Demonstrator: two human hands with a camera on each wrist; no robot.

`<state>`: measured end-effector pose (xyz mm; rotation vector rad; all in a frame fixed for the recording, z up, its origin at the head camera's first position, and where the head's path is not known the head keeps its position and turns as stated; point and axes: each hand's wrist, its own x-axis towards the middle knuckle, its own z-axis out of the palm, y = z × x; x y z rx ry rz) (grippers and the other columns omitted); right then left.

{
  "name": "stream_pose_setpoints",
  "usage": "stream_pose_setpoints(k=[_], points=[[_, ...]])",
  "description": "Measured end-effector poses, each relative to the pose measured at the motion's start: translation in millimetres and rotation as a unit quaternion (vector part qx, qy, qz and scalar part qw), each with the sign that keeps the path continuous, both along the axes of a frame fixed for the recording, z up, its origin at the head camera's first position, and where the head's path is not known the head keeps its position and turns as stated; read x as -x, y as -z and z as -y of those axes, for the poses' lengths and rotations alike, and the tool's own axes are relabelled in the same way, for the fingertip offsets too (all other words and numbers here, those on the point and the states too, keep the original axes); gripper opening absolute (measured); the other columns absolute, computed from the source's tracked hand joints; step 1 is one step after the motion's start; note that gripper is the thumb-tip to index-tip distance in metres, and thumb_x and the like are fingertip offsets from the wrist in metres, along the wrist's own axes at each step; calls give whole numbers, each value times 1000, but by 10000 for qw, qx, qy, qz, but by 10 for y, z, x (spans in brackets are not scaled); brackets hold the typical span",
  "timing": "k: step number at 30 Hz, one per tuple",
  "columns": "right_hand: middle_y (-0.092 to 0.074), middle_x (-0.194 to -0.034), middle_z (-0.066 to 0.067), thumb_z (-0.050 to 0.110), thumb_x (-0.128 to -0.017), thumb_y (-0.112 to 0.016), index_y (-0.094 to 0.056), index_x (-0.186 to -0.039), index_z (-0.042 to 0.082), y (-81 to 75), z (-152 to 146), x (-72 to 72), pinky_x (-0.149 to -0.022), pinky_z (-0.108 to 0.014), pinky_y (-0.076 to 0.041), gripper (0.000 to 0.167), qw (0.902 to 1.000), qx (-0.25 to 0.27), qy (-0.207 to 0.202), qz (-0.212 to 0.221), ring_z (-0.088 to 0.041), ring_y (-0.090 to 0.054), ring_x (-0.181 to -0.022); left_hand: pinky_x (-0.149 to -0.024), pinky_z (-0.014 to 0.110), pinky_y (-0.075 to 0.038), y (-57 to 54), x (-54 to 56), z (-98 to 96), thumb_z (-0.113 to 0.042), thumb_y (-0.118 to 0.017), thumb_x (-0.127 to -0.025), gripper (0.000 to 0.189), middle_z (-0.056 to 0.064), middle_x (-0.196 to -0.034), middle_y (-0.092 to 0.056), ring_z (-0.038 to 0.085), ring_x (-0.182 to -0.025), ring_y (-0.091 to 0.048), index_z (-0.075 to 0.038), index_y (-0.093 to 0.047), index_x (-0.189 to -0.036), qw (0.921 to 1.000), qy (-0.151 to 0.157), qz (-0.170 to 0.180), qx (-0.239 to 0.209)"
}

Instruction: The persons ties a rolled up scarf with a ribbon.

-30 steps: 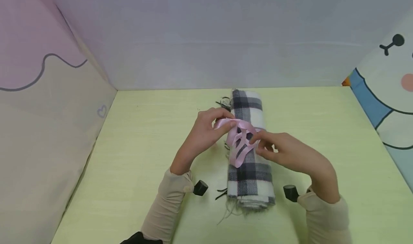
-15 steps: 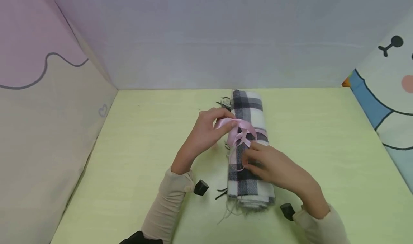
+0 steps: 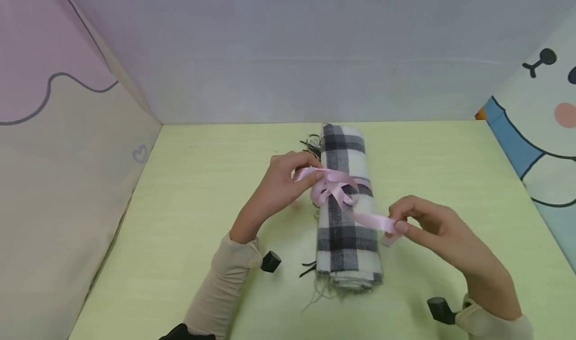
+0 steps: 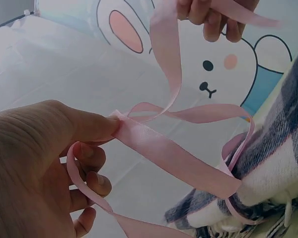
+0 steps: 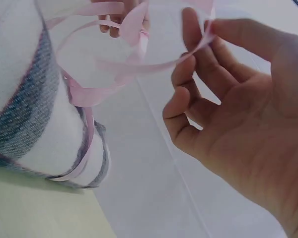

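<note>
A folded black, grey and white checked scarf (image 3: 346, 250) with fringed ends lies lengthwise on the table. Pink satin ribbon (image 3: 333, 182) passes round its middle and loops loosely above it. My left hand (image 3: 288, 177) pinches the ribbon between thumb and forefinger at the scarf's left side; in the left wrist view, ribbon (image 4: 174, 161) runs from that pinch to the scarf. To the right of the scarf, my right hand (image 3: 434, 230) pinches one ribbon length, drawn out sideways, with a short end hanging below the fingers. Part of the ribbon round the scarf is hidden underneath.
The pale yellow-green table (image 3: 216, 190) meets a light back wall (image 3: 288, 80). A printed cloth with a cartoon animal (image 3: 549, 120) stands on the right, a pink and cream one (image 3: 58, 180) on the left. Black wrist cameras (image 3: 271, 262) jut from both sleeves.
My right hand went down over the scarf, took a ribbon length and drew it out to the right. The left hand kept its pinch on the ribbon, almost in place.
</note>
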<state>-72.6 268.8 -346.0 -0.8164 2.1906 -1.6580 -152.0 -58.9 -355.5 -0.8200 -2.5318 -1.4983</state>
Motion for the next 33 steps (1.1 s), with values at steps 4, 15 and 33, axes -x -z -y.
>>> stream_pose_setpoints(k=[4, 15, 33], points=[[-67, -91, -1, -13, -106, -38, -60, -116, 2, 73, -171, 13, -73, -34, -49, 28, 9916, 952, 172, 863, -19, -60, -87, -75, 36, -43, 31, 4, 49, -24, -76, -97, 4, -9, -92, -76, 15, -76, -51, -21, -78, -99, 9999, 1, -41, 104], [-51, -88, -3, -6, -109, -13, -58, -118, 0, 272, -561, -5, -78, -43, -23, 46, 9333, 2622, -688, 2354, -28, -39, -89, -85, 35, -37, 85, 4, 101, -24, -78, -95, 4, -10, -90, -75, 15, -76, -50, -22, -79, -98, 9986, -102, 157, 486], [-60, -100, 4, -4, -110, -36, -60, -119, 2, 276, -789, -92, -80, -29, -41, 26, 9797, 375, 573, 1883, -15, -53, -99, -80, 36, -47, 42, 95, 300, -27, -68, -103, 8, -6, -95, -68, 15, -86, -55, -22, -75, -102, 9869, 672, 1221, 815]])
